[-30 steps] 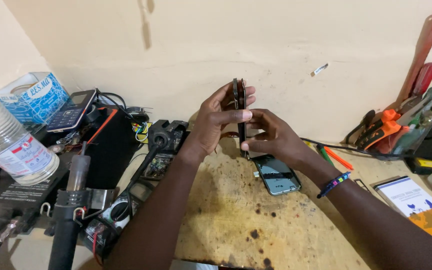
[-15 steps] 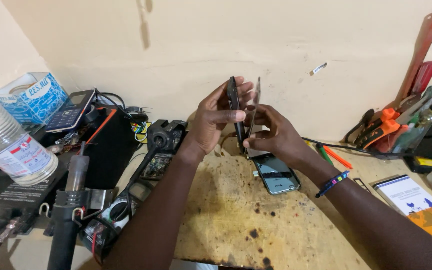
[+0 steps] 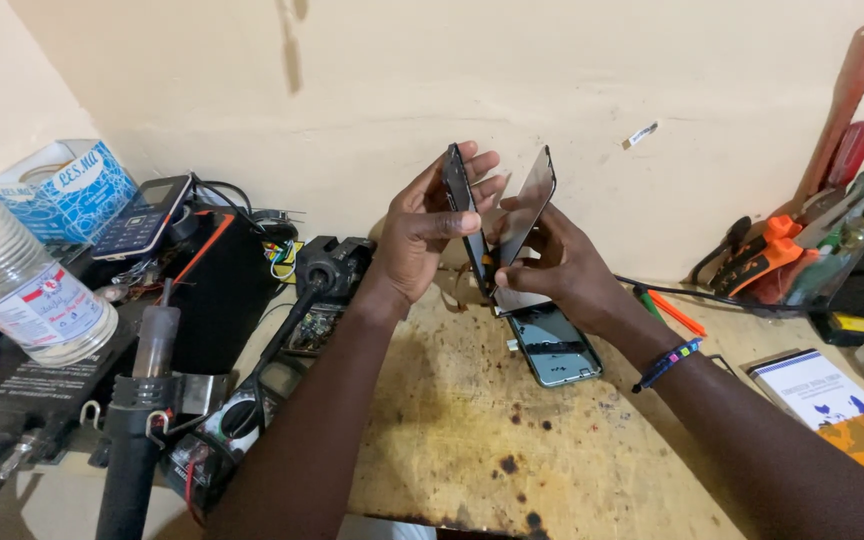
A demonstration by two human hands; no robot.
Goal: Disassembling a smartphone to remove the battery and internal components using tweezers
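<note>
You held the phone (image 3: 460, 205) upright near the centre of the frame, well above the counter (image 3: 472, 440). Your left hand (image 3: 422, 235) was closed around its body, thumb across the near face and fingers behind, likely to keep it steady. Your right hand (image 3: 557, 265) pinched the screen panel (image 3: 525, 205) by its lower part and tilted it off to the right, so the two pieces made a narrow V, joined at the bottom and apart at the top. That spread probably let you look between them. A second phone (image 3: 555, 345) lay flat on the counter just below your right hand, untouched.
</note>
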